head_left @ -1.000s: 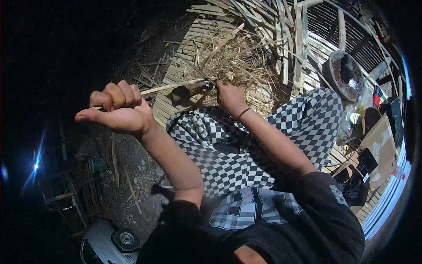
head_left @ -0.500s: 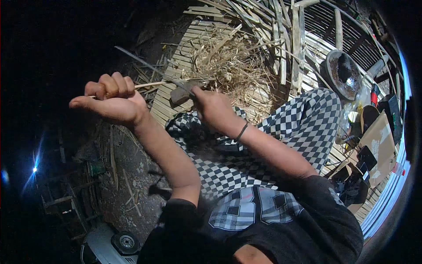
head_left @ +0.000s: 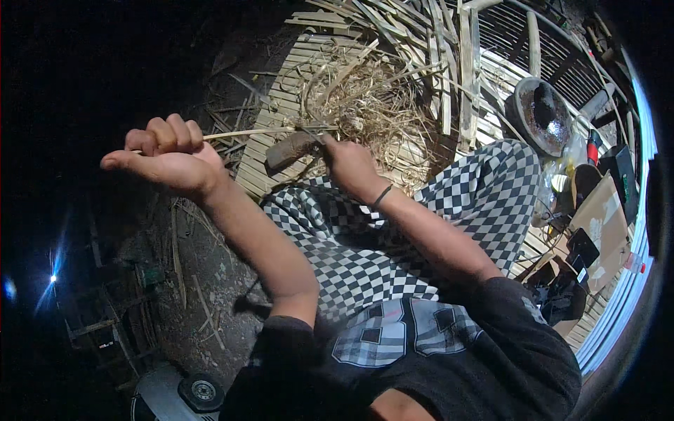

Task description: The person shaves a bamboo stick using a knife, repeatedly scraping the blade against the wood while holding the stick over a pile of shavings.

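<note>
A thin pale bamboo strip [head_left: 247, 132] runs level from my left hand [head_left: 163, 151] towards my right. The left fingers are curled round its end, thumb pointing outward, held out at the left. My right hand [head_left: 353, 170], with a dark band at the wrist, is closed on a knife [head_left: 314, 134]. Only a short part of its narrow metal blade shows clearly, against the strip; the handle is hidden in the fist. Just below the strip's far end, beside the right hand, is a brown block-like piece [head_left: 290, 150]. Curly shavings [head_left: 372, 105] lie beyond the hands.
I sit on a bamboo-slat platform [head_left: 281, 105], legs folded in checkered trousers [head_left: 484, 186]. Long split bamboo pieces [head_left: 439, 63] are heaped beyond. A round dark basin [head_left: 540, 116] stands at right, near a cardboard box [head_left: 604, 231]. Ground [head_left: 200, 302] drops away at left.
My right hand has moved slightly away and right along the strip with the knife. The long blade that stuck out to the upper left no longer shows the same way. My left hand has shifted slightly left.
</note>
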Motion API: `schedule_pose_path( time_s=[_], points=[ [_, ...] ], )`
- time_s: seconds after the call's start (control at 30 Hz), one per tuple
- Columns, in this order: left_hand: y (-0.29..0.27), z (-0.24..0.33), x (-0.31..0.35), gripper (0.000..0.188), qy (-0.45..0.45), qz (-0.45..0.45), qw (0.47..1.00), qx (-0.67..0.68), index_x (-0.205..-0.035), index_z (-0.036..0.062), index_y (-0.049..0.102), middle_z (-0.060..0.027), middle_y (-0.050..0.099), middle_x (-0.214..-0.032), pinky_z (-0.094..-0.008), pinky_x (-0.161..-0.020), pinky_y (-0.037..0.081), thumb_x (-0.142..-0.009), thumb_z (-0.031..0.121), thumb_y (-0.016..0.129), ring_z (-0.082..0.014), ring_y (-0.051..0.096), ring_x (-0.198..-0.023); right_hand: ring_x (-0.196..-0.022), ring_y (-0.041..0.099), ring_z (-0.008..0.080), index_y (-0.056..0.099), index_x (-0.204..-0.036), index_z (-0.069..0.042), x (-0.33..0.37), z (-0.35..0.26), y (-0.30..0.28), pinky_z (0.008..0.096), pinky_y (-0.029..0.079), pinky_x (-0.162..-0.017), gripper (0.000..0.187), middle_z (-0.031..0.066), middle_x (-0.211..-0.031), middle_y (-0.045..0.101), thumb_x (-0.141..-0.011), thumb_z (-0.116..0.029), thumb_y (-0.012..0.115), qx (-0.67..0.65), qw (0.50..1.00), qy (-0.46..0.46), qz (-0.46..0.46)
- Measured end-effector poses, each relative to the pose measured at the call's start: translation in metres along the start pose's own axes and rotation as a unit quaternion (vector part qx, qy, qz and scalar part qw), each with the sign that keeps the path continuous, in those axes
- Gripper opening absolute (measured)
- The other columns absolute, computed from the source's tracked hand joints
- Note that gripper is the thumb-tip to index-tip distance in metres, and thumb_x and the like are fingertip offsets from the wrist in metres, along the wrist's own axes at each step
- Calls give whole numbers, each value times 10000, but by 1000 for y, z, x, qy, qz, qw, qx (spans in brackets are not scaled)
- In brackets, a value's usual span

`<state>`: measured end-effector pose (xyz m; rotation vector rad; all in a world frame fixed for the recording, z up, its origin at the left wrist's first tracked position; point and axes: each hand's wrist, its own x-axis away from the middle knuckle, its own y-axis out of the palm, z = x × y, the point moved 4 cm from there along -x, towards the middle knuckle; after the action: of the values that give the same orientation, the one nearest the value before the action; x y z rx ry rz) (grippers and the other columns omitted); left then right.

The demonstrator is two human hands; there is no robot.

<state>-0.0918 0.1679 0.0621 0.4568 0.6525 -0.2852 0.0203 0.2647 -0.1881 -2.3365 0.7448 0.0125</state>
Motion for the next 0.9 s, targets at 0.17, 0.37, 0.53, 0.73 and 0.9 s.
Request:
schedule_pose_path(
  time_s=[0.17, 0.37, 0.53, 0.73, 0.9],
  points=[
    [-6, 1, -8, 645, 7, 1, 1000, -3, -610, 197, 177, 61, 161, -479, -251, -387, 52, -920, 748, 309, -67, 90, -425, -767, 658, 403, 575, -1075, -55, -2, 16, 12, 519, 510, -657, 229, 222, -804, 655, -853, -108, 578, -11, 1000, 11, 12],
    [-7, 7, 2, 638, 0, -6, 1000, -5, -612, 195, 213, 60, 172, -503, -255, -407, 60, -919, 737, 349, -67, 103, -447, -825, 675, 413, 637, -932, 15, -1, 88, 46, 464, 558, -716, 221, 266, -882, 669, -892, -187, 556, 97, 983, 135, -76],
    [-23, 9, -2, 665, -35, -63, 994, 84, -599, 186, 222, 59, 178, -490, -257, -391, 69, -904, 767, 328, -71, 100, -440, -816, 654, 456, 640, -846, 19, -5, 90, 43, 513, 529, -739, 367, 284, -822, 658, -936, -320, 533, 2, 979, 201, -35],
    [-19, 12, 6, 707, -86, -127, 974, 166, -579, 175, 233, 57, 193, -472, -254, -372, 78, -879, 812, 293, -75, 114, -415, -818, 649, 468, 652, -898, 71, -9, 89, 27, 533, 504, -755, 449, 321, -807, 641, -957, -347, 500, -38, 978, 199, -44],
    [-10, 8, 20, 708, -96, -220, 948, 210, -572, 186, 240, 59, 193, -476, -240, -351, 128, -859, 830, 306, -64, 146, -395, -748, 641, 466, 642, -922, 52, -3, 27, -5, 531, 509, -696, 359, 286, -763, 645, -954, -283, 517, -112, 983, 147, -22]
  ],
)
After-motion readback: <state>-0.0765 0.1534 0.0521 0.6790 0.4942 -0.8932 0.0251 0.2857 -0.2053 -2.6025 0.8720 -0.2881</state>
